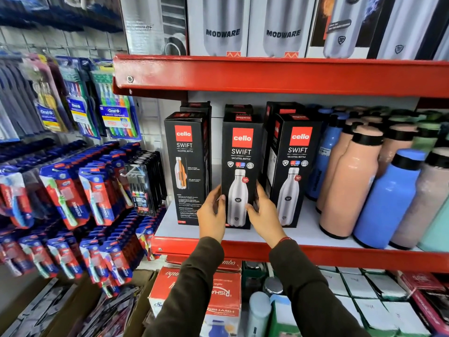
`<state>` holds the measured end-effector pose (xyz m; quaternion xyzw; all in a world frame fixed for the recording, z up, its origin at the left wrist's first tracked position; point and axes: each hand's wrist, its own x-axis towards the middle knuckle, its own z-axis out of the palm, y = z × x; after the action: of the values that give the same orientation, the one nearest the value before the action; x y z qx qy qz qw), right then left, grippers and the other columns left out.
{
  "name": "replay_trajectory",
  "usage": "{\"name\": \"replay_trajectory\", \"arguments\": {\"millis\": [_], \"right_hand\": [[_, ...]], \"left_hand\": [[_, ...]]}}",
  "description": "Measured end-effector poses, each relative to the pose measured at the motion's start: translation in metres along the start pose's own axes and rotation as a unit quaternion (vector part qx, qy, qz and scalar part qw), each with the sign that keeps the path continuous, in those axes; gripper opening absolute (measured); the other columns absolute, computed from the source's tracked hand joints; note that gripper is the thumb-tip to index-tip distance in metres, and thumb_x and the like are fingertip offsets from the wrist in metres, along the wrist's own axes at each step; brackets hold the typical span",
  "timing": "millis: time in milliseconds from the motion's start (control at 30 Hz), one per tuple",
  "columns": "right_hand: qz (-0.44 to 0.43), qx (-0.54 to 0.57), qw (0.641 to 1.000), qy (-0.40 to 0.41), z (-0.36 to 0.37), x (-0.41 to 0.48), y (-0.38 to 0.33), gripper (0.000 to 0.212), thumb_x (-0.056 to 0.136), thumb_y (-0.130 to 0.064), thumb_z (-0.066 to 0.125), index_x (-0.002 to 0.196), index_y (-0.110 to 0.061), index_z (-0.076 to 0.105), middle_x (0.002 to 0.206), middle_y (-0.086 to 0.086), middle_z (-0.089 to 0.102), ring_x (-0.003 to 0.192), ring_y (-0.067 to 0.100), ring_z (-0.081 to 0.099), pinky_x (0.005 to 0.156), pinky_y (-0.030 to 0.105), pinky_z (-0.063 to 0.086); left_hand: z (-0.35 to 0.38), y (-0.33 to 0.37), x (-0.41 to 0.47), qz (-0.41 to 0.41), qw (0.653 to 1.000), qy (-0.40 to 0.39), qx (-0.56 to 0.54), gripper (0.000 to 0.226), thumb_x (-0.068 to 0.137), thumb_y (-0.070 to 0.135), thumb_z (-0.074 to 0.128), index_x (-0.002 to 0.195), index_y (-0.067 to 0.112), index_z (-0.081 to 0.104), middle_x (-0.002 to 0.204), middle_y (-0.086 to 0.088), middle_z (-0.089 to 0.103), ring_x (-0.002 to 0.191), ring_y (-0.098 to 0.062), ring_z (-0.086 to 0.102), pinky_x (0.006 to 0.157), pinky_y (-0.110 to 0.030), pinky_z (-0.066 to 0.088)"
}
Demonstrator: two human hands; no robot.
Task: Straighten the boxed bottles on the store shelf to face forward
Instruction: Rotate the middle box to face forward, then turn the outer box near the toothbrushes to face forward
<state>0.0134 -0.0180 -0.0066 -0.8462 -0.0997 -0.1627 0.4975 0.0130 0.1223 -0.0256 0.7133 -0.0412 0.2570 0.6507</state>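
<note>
Hands hold the middle box (239, 171) low down, the left hand (211, 215) on one side and the right hand (264, 214) on the other. It stands between them on the shelf (303, 235). Turn it slowly, keep it flat, and do not bump the boxes beside each hand.

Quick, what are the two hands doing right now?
Left hand: fingers closed on the left edge of the middle box.
Right hand: fingers closed on the right edge of the same box.
</note>
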Motion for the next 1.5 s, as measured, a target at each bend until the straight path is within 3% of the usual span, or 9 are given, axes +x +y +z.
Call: {"name": "replay_trajectory", "arguments": {"millis": [333,467,667,833,900,1167,1233,1400,1500], "right_hand": [[0.005,-0.005,1.000,0.014,0.004,0.001,0.001,0.071,0.093,0.002,0.052,0.154,-0.023,0.024,0.151,0.007,0.046,0.141,0.023,0.043,0.118,0.040,0.034],[0.007,0.017,0.999,0.041,0.006,-0.002,0.000,0.067,0.092,0.003,0.055,0.151,-0.020,0.030,0.148,0.009,0.049,0.139,0.022,0.045,0.117,0.042,0.037],[-0.004,0.074,0.990,0.118,0.015,-0.020,0.001,0.054,0.091,-0.007,0.063,0.138,-0.026,0.047,0.137,-0.005,0.053,0.130,0.016,0.052,0.108,0.043,0.047],[-0.046,0.088,0.971,0.217,0.018,-0.036,-0.012,0.040,0.091,-0.011,0.064,0.127,-0.027,0.056,0.113,-0.006,0.056,0.099,0.008,0.056,0.085,0.027,0.053],[-0.080,0.087,0.966,0.230,0.022,-0.039,-0.020,0.036,0.091,-0.010,0.063,0.124,-0.025,0.058,0.105,-0.007,0.056,0.089,0.011,0.056,0.077,0.024,0.051],[-0.099,0.107,0.983,0.109,0.067,-0.033,-0.056,0.040,0.097,-0.008,0.055,0.135,-0.017,0.056,0.129,-0.003,0.060,0.115,-0.003,0.057,0.097,0.010,0.046],[-0.065,0.097,0.992,0.057,0.080,-0.030,-0.063,0.045,0.100,-0.010,0.049,0.144,-0.017,0.045,0.140,-0.001,0.053,0.128,0.003,0.050,0.104,0.011,0.041],[0.005,0.037,0.999,0.006,0.104,-0.013,-0.067,0.052,0.101,-0.010,0.039,0.152,-0.015,0.030,0.151,0.009,0.046,0.142,0.021,0.041,0.118,0.039,0.035],[0.025,0.010,1.000,0.002,0.107,-0.007,-0.069,0.050,0.101,-0.006,0.037,0.150,-0.013,0.033,0.143,0.012,0.053,0.133,0.026,0.049,0.111,0.026,0.035]], "left_hand": [[0.003,-0.001,0.000,-0.014,1.000,0.018,0.012,0.035,0.099,0.016,0.054,0.134,0.019,0.057,0.109,0.025,0.060,0.100,0.027,0.054,0.102,-0.019,0.044],[0.003,0.003,-0.001,-0.012,1.000,0.023,0.012,0.036,0.099,0.016,0.053,0.134,0.018,0.057,0.113,0.015,0.063,0.104,0.013,0.058,0.102,-0.021,0.045],[0.004,0.010,-0.009,0.001,0.999,0.037,0.024,0.035,0.099,0.016,0.052,0.134,0.017,0.056,0.117,0.009,0.063,0.109,-0.003,0.060,0.087,0.005,0.039],[-0.006,0.011,-0.013,0.021,0.998,0.059,-0.012,0.031,0.099,0.017,0.052,0.130,0.020,0.059,0.127,0.004,0.066,0.118,-0.005,0.060,0.104,-0.024,0.049],[-0.015,0.013,-0.014,0.056,0.996,0.073,0.007,0.031,0.100,0.017,0.050,0.129,0.020,0.059,0.128,0.005,0.064,0.120,-0.005,0.059,0.102,-0.024,0.049],[-0.063,0.019,0.006,0.147,0.966,0.186,0.104,0.037,0.096,0.007,0.052,0.132,0.014,0.055,0.129,-0.005,0.054,0.121,-0.012,0.045,0.103,-0.004,0.024],[-0.075,0.014,0.014,0.116,0.972,0.178,0.100,0.044,0.098,0.009,0.049,0.141,0.014,0.045,0.140,-0.006,0.046,0.129,-0.011,0.040,0.109,-0.010,0.023],[-0.097,-0.004,0.037,0.056,0.989,0.086,0.106,0.044,0.102,0.014,0.043,0.145,0.010,0.041,0.151,-0.010,0.044,0.142,-0.024,0.040,0.118,-0.038,0.031],[-0.106,-0.013,0.048,0.023,0.992,0.041,0.117,0.039,0.101,0.023,0.044,0.140,0.018,0.051,0.134,-0.010,0.062,0.122,-0.024,0.059,0.102,-0.031,0.044]]}}
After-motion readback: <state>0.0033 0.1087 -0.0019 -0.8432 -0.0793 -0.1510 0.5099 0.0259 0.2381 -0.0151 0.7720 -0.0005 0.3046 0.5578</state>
